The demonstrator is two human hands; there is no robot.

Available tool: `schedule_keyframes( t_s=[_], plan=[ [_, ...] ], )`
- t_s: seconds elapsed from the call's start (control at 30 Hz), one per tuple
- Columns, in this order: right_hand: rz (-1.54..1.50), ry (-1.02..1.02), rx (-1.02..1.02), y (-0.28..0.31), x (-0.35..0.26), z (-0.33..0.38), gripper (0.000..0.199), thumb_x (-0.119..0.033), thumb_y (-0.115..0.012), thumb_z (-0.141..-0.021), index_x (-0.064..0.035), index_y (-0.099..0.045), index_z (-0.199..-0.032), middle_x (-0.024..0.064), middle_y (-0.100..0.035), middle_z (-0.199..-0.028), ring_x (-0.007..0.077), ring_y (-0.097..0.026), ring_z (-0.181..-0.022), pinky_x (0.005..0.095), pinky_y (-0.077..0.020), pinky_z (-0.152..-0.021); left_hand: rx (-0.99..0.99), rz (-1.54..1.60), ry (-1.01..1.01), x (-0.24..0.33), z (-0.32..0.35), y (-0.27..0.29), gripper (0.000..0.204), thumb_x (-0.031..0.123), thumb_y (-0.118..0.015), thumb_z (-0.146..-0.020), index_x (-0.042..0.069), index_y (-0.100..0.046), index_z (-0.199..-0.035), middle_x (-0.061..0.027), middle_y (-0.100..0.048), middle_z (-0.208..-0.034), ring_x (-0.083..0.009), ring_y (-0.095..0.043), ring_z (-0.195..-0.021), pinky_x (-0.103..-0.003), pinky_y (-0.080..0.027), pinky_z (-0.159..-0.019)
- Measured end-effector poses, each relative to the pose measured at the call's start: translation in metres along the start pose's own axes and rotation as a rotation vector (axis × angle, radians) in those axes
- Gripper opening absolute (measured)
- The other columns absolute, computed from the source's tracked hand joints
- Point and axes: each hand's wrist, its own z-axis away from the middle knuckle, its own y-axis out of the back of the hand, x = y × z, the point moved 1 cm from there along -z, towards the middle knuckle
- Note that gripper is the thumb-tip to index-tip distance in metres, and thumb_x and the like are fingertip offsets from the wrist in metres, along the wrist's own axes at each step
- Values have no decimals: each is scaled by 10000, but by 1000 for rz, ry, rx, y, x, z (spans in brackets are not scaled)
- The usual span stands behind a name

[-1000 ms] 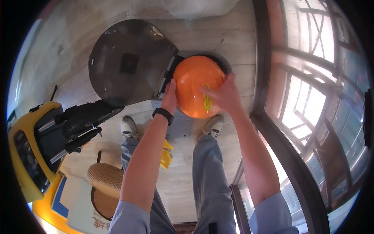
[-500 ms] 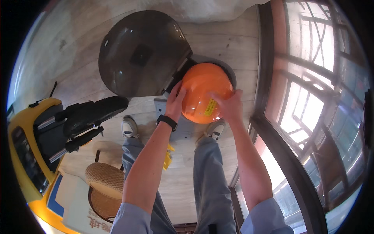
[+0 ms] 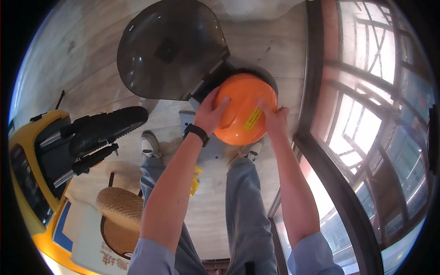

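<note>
Between my two hands is a glossy, smooth orange dome (image 3: 243,103) with a yellow label on its front right. My left hand (image 3: 211,111) grips its left side, thumb resting on top; the wrist wears a black band. On the right side, my right hand (image 3: 276,121) holds it the same way, thumb near the label. Fingertips under the dome are hidden. The dome sits in or just over a round dark grey housing (image 3: 263,73), whose inside I cannot see. A large dark see-through lid (image 3: 172,50) joins the housing and lies swung out to the far left.
A yellow machine (image 3: 34,133) with a black shoe-shaped part (image 3: 107,126) stands at left. Below it are a woven straw hat (image 3: 119,206) and a white box (image 3: 82,233). Dark-framed glass (image 3: 334,192) runs along the right. My feet stand before the housing.
The view has shifted slightly, so the lid appears higher. My hands have turned the dome a little, its label now further right. Both hands keep their hold.
</note>
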Motion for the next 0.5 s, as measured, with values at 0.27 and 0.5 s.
schedule_keyframes(
  t_s=[0.27,0.5],
  plan=[
    [-38,-57,-7,-12,22,-25,791,-644,-616,-676,47,-438,-1018,186,-520,-1022,246,-524,-965,322,-413,-828,28,-139,-58,-11,2,0,630,359,-566,-838,-1,-357,-1310,-176,-486,-1248,-246,-475,-1155,-293,-355,-974],
    [-15,-36,102,-26,8,-21,728,-620,-594,-710,43,-456,-975,213,-550,-997,322,-543,-960,380,-416,-836,110,-50,-48,-20,-2,3,568,309,-571,-840,6,-390,-1286,-170,-483,-1249,-258,-483,-1142,-308,-379,-955]
  ],
)
